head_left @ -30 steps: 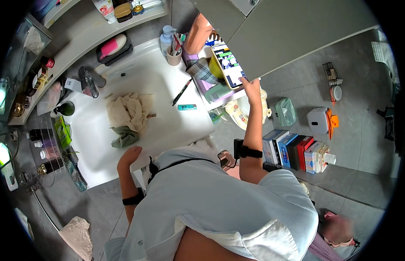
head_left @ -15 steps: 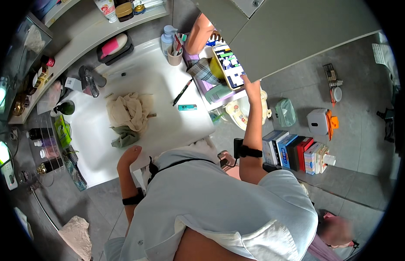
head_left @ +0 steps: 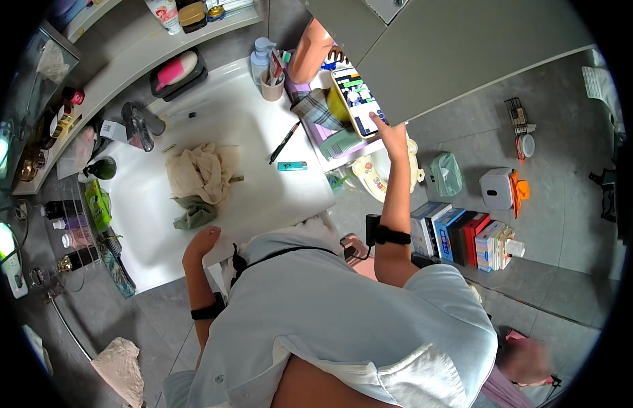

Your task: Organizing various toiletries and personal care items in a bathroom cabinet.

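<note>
My right hand [head_left: 394, 139] reaches out with a finger stretched onto the lower screen of a phone [head_left: 356, 102]. The phone leans on a lilac box [head_left: 324, 134] beside the sink, its screen lit, and my hand does not grip it. Near the sink's front edge, my left hand [head_left: 202, 245] is loosely curled, with nothing visible in it. A bunched cream cloth [head_left: 202, 173] lies in the white sink [head_left: 262, 197], with a grey-green cloth piece [head_left: 194, 213] at its near end. To the right of it are a dark pen [head_left: 284, 143] and a small teal packet [head_left: 293, 166].
A faucet [head_left: 138, 126] and a soap dish [head_left: 179, 73] line the sink's back. A pump bottle [head_left: 261, 58] and a toothbrush cup [head_left: 272, 86] stand by the box, with a green comb [head_left: 341, 145] and plaid cloth [head_left: 320, 109]. Books [head_left: 459, 234] stand at right.
My right finger has shifted slightly left and up on the phone, and the picture on its screen has changed. My left hand and the cloth stay in place.
</note>
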`<action>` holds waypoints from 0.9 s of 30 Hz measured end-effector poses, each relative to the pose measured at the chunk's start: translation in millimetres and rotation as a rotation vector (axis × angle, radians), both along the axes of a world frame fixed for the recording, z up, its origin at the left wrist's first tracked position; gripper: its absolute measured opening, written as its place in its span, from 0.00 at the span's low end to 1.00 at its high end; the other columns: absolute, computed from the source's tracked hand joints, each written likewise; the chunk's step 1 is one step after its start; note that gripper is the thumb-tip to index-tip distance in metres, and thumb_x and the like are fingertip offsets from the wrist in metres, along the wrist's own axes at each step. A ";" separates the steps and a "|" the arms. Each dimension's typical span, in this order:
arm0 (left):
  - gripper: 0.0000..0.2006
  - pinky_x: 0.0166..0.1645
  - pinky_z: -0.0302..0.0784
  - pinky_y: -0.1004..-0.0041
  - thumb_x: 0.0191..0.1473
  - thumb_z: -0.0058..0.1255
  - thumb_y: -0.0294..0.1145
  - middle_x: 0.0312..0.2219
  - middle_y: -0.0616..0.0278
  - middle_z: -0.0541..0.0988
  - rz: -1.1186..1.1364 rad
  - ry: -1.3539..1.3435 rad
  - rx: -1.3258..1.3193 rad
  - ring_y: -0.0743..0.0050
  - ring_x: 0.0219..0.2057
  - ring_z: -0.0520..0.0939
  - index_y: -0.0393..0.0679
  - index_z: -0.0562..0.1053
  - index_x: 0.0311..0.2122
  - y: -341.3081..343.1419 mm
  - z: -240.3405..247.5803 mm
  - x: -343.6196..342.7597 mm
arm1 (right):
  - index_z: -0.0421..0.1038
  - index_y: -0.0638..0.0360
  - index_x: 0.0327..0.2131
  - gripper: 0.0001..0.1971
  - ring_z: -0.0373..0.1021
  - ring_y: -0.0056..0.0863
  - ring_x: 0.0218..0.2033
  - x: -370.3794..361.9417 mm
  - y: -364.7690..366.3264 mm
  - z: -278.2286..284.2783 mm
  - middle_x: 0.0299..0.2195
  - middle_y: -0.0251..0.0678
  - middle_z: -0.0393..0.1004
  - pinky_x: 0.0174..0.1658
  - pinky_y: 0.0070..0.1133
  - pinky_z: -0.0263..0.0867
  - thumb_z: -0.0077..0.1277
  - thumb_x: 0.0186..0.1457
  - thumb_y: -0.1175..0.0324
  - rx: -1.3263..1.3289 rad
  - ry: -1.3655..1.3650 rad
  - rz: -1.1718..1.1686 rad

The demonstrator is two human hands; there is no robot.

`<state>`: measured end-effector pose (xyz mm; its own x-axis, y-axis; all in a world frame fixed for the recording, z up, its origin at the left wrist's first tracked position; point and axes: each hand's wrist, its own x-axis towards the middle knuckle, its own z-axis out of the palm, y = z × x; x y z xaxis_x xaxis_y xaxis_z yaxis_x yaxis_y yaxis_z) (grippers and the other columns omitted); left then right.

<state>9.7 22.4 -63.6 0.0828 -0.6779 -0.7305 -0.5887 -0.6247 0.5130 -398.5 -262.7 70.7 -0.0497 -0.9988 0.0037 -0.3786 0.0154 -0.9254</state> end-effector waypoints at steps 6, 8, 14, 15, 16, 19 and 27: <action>0.20 0.45 0.65 0.71 0.50 0.39 0.43 0.36 0.51 0.75 0.008 0.007 -0.013 0.59 0.39 0.74 0.37 0.70 0.39 1.4 -2.9 1.1 | 0.61 0.69 0.45 0.23 0.65 0.22 0.35 -5.4 -1.3 -4.2 0.34 0.37 0.69 0.41 0.17 0.60 0.53 0.43 0.74 0.012 -0.091 -0.041; 0.20 0.45 0.65 0.70 0.50 0.38 0.43 0.36 0.50 0.74 -0.003 0.001 -0.006 0.58 0.40 0.74 0.37 0.70 0.40 -0.4 -0.4 0.1 | 0.61 0.69 0.45 0.23 0.65 0.22 0.36 -3.0 -0.5 -1.3 0.34 0.37 0.69 0.41 0.17 0.60 0.51 0.43 0.76 0.000 -0.007 0.020; 0.21 0.44 0.65 0.70 0.51 0.37 0.45 0.34 0.51 0.74 -0.019 -0.004 -0.030 0.59 0.38 0.72 0.36 0.69 0.40 4.1 -12.4 3.7 | 0.60 0.69 0.46 0.25 0.64 0.23 0.36 -6.0 -4.7 -7.9 0.33 0.37 0.68 0.41 0.18 0.60 0.53 0.41 0.75 0.023 -0.051 -0.006; 0.22 0.47 0.64 0.68 0.50 0.36 0.45 0.38 0.46 0.73 -0.008 -0.003 -0.012 0.52 0.42 0.72 0.36 0.69 0.41 2.5 -8.8 2.0 | 0.60 0.69 0.46 0.25 0.64 0.23 0.36 -5.0 -3.2 -5.7 0.33 0.37 0.68 0.41 0.18 0.60 0.53 0.41 0.75 0.023 -0.051 -0.007; 0.22 0.47 0.64 0.68 0.50 0.36 0.45 0.38 0.46 0.73 -0.009 -0.003 -0.013 0.52 0.42 0.72 0.36 0.69 0.41 1.9 -7.3 1.3 | 0.60 0.69 0.46 0.26 0.64 0.24 0.36 -4.8 -1.6 -3.3 0.34 0.38 0.68 0.41 0.18 0.60 0.54 0.40 0.75 0.029 -0.051 -0.018; 0.22 0.47 0.64 0.68 0.50 0.37 0.45 0.37 0.46 0.74 0.004 -0.009 -0.001 0.52 0.42 0.72 0.37 0.69 0.41 1.1 -5.1 0.1 | 0.60 0.69 0.46 0.25 0.64 0.24 0.36 -7.3 -3.3 -11.9 0.34 0.38 0.68 0.42 0.19 0.60 0.54 0.41 0.74 0.017 -0.042 0.019; 0.19 0.46 0.65 0.68 0.50 0.39 0.43 0.37 0.48 0.74 0.042 -0.024 -0.074 0.54 0.41 0.73 0.38 0.70 0.39 4.3 -4.7 -2.5 | 0.60 0.69 0.46 0.24 0.65 0.23 0.35 -10.6 -3.7 -15.1 0.34 0.38 0.69 0.41 0.18 0.60 0.52 0.42 0.75 0.032 -0.091 0.005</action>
<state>7.3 26.6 -68.3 0.1292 -0.7255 -0.6759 -0.5754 -0.6100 0.5448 -409.1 -266.4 55.6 -0.0430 -0.9986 -0.0323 -0.2927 0.0435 -0.9552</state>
